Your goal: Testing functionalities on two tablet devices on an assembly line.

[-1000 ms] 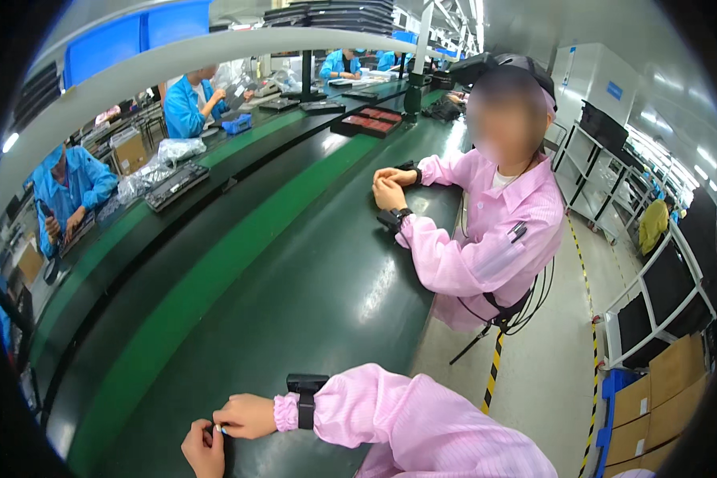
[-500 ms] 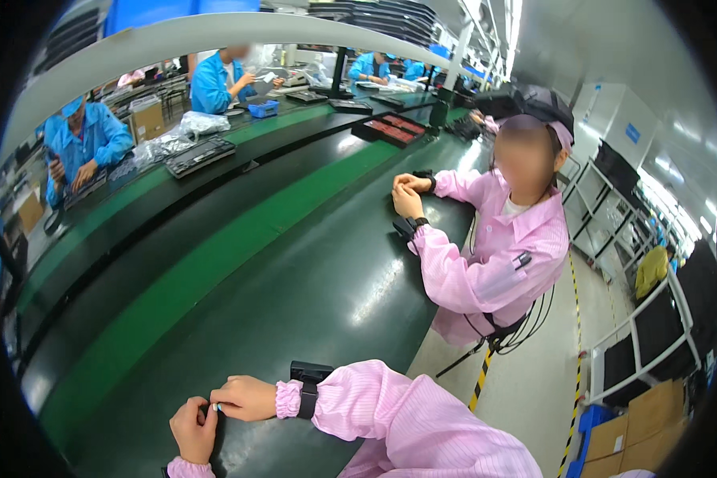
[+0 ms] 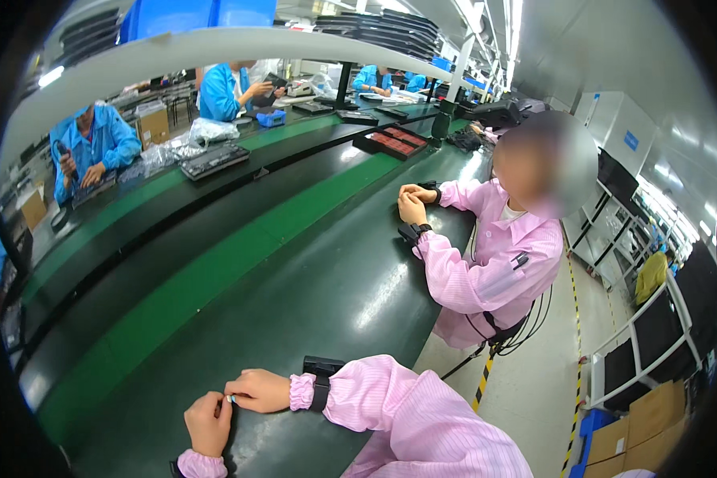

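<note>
The dark green table (image 3: 319,295) fills the middle of the frame, its long axis running from lower left to upper right, with a brighter green strip (image 3: 207,287) along it. A co-worker in a pink jacket (image 3: 494,279) is at its right edge. The person's pink right sleeve (image 3: 430,414) enters from the lower edge. A tray with red compartments (image 3: 394,143) lies at upper centre. At lower left, the right hand (image 3: 261,389) points leftward and the left hand (image 3: 207,422) points upward, fingers curled, tips meeting over the table. A black wrist device (image 3: 323,366) sits on the right cuff. At those fingertips is a pale bluish speck (image 3: 231,398), too small to show its direction or long axis; whether the fingers grasp it, I cannot tell.
</note>
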Motion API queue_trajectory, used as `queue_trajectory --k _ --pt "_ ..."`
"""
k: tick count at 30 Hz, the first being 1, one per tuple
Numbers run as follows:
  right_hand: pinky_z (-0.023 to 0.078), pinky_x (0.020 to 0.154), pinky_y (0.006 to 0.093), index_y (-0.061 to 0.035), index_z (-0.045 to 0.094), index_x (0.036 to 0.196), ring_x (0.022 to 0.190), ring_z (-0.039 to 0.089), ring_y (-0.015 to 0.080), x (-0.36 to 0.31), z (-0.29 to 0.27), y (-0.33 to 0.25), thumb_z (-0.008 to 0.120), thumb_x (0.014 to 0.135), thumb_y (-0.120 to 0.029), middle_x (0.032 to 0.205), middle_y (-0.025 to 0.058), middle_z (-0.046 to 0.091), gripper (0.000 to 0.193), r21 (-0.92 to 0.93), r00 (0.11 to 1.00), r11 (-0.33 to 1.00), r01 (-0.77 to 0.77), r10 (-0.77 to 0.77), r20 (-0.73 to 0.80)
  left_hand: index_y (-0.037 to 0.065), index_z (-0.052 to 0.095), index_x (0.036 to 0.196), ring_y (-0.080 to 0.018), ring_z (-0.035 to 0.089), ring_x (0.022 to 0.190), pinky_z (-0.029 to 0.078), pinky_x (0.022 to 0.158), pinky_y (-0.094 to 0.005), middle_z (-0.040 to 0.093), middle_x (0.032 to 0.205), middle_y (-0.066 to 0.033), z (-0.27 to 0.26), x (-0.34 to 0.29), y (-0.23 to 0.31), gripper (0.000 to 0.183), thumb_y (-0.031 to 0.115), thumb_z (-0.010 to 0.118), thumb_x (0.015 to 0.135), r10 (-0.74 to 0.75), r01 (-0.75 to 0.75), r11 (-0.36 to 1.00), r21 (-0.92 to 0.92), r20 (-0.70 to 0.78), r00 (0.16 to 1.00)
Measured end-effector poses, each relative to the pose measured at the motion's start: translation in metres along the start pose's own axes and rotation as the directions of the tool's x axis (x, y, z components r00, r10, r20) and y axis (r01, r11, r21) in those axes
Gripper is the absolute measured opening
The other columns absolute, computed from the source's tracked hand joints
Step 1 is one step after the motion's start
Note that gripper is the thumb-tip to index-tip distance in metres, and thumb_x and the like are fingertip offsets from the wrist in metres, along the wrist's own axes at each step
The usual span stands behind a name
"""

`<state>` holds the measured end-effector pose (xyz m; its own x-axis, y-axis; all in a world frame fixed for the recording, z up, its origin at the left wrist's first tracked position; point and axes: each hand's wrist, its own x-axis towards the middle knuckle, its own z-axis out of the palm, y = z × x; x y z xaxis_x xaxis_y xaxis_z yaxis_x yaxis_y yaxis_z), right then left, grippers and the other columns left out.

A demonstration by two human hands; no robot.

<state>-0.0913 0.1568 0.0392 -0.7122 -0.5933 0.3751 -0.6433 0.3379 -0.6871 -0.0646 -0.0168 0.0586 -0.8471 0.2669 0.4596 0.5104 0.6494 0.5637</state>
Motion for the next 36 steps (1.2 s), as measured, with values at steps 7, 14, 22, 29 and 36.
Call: queue_trajectory --k 7,14,22,29,36 --pt "0.04 0.065 0.0369 -0.0052 0.053 0.082 0.058 0.05 0.0303 0.003 0.004 -0.003 0.05 0.079 -0.011 0.059 0.0105 0.052 0.007 -0.012 0.996 0.998 0.06 -0.061 -0.066 0.004 0.053 0.066 -0.0216 0.046 0.043 0.035 0.043 -0.0332 0.045 0.05 -0.0072 -0.001 -0.002 -0.001 0.012 0.008 0.064 0.07 -0.021 0.021 1.0 -0.004 -0.01 1.0" --pt "0.038 0.062 0.0431 -0.0058 0.052 0.083 0.062 0.052 0.0349 0.001 0.002 -0.004 0.05 0.079 -0.014 0.061 0.0142 0.054 0.01 0.033 0.999 0.999 0.029 -0.027 -0.038 0.003 0.055 0.067 -0.0212 0.047 0.044 0.036 0.043 -0.0319 0.047 0.051 -0.0085 -0.005 0.0 0.005 0.011 0.008 0.064 0.07 -0.053 0.053 0.998 0.022 0.022 0.998" --pt "0.04 0.064 0.0409 -0.0047 0.052 0.081 0.063 0.053 0.0331 -0.002 0.005 -0.005 0.049 0.079 -0.013 0.062 0.013 0.054 0.009 0.031 1.0 0.999 0.027 -0.026 -0.015 0.003 0.055 0.067 -0.0201 0.048 0.044 0.036 0.043 -0.0314 0.048 0.051 -0.0075 -0.001 -0.003 -0.002 0.011 0.008 0.065 0.07 -0.019 0.019 1.0 0.008 0.012 1.0" --pt "0.041 0.067 0.0364 -0.0052 0.054 0.086 0.06 0.051 0.0298 -0.002 0.005 -0.003 0.049 0.079 -0.01 0.059 0.0103 0.053 0.01 -0.018 0.998 0.999 0.034 -0.035 -0.055 0.004 0.054 0.065 -0.0205 0.046 0.043 0.034 0.042 -0.0327 0.045 0.049 -0.0063 -0.004 -0.003 0.004 0.012 0.009 0.064 0.07 -0.008 0.008 1.0 0.012 -0.002 1.0" --pt "0.044 0.056 0.0413 -0.0048 0.057 0.082 0.06 0.055 0.0334 0.002 -0.011 0.005 0.05 0.076 -0.011 0.062 0.0142 0.056 0.01 0.016 0.999 1.0 -0.004 0.004 -0.048 0.005 0.054 0.066 -0.0206 0.046 0.043 0.034 0.042 -0.0329 0.045 0.049 -0.0059 -0.001 0.0 0.002 0.011 0.008 0.063 0.071 -0.009 0.009 1.0 0.012 0.024 1.0"
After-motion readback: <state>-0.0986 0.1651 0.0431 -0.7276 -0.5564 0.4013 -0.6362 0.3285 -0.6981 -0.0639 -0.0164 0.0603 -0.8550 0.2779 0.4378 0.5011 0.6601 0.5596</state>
